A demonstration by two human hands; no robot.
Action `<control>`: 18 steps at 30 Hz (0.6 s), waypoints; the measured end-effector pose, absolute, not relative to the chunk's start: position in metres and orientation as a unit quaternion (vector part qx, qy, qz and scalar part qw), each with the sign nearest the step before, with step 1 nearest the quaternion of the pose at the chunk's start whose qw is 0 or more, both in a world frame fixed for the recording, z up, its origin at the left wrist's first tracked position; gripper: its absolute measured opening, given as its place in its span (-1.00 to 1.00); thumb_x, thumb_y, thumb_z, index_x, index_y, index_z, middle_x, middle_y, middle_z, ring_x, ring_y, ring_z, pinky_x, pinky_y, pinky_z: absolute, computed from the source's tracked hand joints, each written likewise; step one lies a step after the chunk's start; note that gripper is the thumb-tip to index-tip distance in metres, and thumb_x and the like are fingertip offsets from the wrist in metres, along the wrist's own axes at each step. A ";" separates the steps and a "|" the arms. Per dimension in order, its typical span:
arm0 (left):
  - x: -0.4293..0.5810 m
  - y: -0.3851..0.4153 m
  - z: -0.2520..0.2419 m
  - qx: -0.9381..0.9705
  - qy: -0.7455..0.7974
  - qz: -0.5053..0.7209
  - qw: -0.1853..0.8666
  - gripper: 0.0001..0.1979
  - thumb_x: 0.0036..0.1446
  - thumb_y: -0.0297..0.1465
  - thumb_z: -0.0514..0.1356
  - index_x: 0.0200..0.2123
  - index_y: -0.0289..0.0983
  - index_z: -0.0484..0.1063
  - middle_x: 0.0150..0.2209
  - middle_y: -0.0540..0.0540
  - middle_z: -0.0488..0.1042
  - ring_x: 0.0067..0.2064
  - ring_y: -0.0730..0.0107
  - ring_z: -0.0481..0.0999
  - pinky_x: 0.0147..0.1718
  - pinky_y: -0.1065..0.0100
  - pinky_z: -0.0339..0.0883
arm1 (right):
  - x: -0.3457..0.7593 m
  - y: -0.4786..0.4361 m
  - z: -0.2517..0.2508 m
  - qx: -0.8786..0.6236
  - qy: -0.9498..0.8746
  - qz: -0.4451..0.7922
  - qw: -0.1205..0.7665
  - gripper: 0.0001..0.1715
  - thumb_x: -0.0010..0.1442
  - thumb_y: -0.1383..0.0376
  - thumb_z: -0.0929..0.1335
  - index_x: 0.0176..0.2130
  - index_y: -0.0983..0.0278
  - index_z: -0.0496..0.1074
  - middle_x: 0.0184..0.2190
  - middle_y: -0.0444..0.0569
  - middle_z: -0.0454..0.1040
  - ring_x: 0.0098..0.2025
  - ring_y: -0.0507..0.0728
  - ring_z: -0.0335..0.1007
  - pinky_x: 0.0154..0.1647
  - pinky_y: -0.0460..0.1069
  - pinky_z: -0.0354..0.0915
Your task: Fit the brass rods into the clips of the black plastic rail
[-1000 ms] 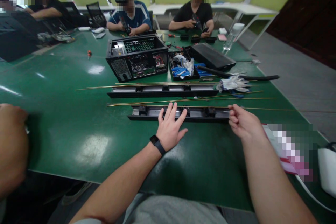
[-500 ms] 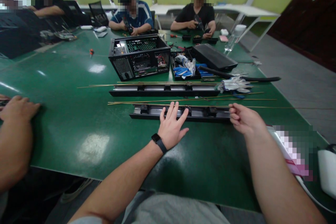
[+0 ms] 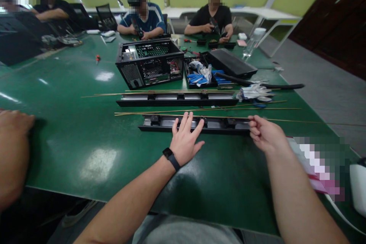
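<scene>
My left hand lies flat, fingers spread, on the middle of the near black rail on the green table. My right hand is curled at the rail's right end, pinching the brass rod lying along it. A second rail lies just behind.

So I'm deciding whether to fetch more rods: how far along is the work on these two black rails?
Done: nothing shows as finished; the far rail lies alone. In hand: the left hand presses flat on the near rail while the right hand pinches a brass rod at its right end. Left: loose rods lie between the rails, unfitted as far as I can tell.
</scene>
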State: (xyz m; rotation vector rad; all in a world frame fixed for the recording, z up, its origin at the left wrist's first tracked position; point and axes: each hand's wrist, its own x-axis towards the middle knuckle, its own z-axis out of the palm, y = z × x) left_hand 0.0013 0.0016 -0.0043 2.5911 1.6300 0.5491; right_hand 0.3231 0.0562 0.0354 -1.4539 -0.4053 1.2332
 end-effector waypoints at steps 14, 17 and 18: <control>-0.001 0.001 -0.007 0.834 0.518 0.189 0.014 -0.15 0.49 -0.21 0.52 0.73 -0.03 0.38 0.81 -0.44 0.13 0.83 -0.43 0.08 0.68 -0.54 0.09 | 0.326 0.055 0.031 -0.630 -0.157 0.513 0.561 -0.74 0.63 0.29 0.51 -0.20 0.21 0.55 -0.53 -0.24 0.37 -0.69 -0.09 0.07 -0.73 -0.19 -0.06; -0.002 0.001 -0.006 0.833 0.520 0.187 0.014 -0.15 0.49 -0.21 0.53 0.73 -0.02 0.39 0.82 -0.43 0.13 0.83 -0.44 0.09 0.68 -0.54 0.09 | 0.326 0.055 0.035 -0.623 -0.143 0.510 0.575 -0.70 0.67 0.34 0.44 -0.21 0.22 0.52 -0.53 -0.25 0.34 -0.69 -0.10 0.06 -0.73 -0.18 -0.08; -0.002 0.001 -0.006 0.833 0.520 0.187 0.015 -0.15 0.49 -0.21 0.53 0.73 -0.02 0.38 0.82 -0.44 0.12 0.83 -0.44 0.09 0.68 -0.54 0.09 | 0.326 0.054 0.036 -0.623 -0.136 0.508 0.580 -0.68 0.70 0.36 0.40 -0.20 0.22 0.52 -0.53 -0.25 0.34 -0.68 -0.10 0.05 -0.73 -0.18 -0.08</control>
